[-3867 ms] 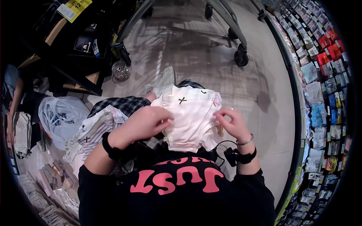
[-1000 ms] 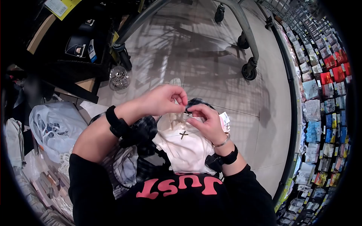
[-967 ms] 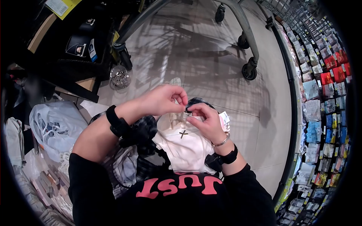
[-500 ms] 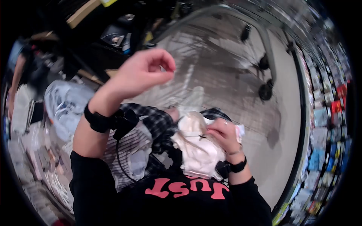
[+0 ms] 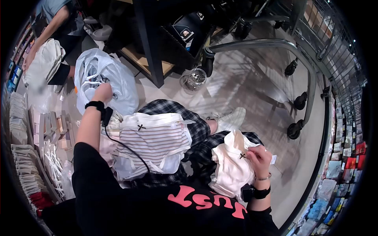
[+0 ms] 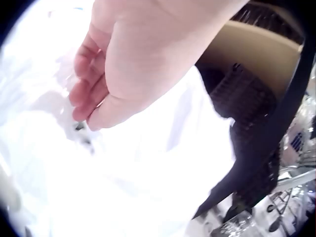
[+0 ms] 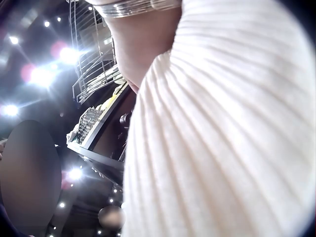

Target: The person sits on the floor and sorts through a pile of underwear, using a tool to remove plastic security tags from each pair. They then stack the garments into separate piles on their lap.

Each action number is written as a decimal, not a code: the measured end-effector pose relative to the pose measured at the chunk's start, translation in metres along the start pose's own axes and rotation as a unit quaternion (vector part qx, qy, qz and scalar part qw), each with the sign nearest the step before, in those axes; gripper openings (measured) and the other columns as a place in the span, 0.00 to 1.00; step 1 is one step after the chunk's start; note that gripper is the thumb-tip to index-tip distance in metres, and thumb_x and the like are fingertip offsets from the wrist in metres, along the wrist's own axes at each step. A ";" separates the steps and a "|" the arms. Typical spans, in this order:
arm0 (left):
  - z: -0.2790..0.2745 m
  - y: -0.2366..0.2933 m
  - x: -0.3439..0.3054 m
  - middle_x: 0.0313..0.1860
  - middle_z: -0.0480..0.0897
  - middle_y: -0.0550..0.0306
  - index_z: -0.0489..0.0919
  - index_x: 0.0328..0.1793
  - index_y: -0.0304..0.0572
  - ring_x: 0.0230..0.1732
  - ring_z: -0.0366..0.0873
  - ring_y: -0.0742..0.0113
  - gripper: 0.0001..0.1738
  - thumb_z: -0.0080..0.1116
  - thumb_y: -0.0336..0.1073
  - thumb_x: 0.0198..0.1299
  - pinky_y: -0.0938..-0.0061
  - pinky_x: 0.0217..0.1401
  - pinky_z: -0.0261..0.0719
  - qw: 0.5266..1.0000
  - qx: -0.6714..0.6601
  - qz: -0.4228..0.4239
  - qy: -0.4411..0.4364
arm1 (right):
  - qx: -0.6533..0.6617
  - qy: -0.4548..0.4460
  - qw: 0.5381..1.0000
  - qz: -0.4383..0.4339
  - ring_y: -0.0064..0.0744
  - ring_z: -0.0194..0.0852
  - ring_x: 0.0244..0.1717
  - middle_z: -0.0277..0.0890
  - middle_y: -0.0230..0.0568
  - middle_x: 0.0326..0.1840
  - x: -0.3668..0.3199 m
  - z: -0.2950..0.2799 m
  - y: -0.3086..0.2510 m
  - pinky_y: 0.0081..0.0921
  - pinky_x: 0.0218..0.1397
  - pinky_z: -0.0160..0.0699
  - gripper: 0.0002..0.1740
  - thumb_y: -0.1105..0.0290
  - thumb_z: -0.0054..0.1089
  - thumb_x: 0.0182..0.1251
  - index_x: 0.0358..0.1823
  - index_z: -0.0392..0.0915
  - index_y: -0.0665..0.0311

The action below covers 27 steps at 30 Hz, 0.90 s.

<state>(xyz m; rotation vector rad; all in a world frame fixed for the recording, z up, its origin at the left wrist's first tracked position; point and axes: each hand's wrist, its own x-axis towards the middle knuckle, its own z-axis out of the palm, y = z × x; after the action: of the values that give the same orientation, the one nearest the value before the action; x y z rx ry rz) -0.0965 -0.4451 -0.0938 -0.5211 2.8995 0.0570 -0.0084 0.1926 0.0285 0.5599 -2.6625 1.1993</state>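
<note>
My left hand [image 5: 103, 93] is over the mouth of a white plastic bag [image 5: 125, 78], its fingers loosely curled. In the left wrist view, small dark bits sit just below the fingertips against the overexposed bag [image 6: 148, 163]. My right hand [image 5: 260, 157] pinches the waistband of cream underpants [image 5: 232, 173] with a dark bow, lying over my right leg. White ribbed cloth [image 7: 222, 128] fills much of the right wrist view and hides the right fingers. Striped underpants [image 5: 153, 137] with a white waistband and dark bow lie on my left thigh.
A clear round tub [image 5: 195, 80] of small shiny pieces stands on the floor by a black display stand [image 5: 151, 47]. A wheeled metal cart frame [image 5: 271, 42] stands ahead. Shelves of packaged goods [image 5: 340, 165] line the right. Another person's arm [image 5: 51, 27] is at upper left.
My left hand leaves the cream underpants and swings left to the plastic bag. The right hand stays on the underpants. The head view turns left, bringing the striped underpants into fuller view.
</note>
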 end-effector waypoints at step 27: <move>0.100 0.001 0.021 0.52 0.75 0.38 0.76 0.49 0.40 0.54 0.72 0.43 0.21 0.50 0.45 0.54 0.59 0.55 0.70 0.978 -0.179 -0.085 0.065 | -0.003 0.006 0.999 0.046 0.28 0.71 0.21 0.74 0.37 0.21 0.002 0.001 -0.005 0.20 0.25 0.66 0.06 0.75 0.66 0.47 0.29 0.80 0.66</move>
<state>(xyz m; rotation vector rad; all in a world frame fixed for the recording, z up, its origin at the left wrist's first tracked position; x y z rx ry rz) -0.0980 -0.4439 -0.1961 -0.8612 2.9681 0.5484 -0.0088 0.1880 0.0315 0.4322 -2.7087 1.2139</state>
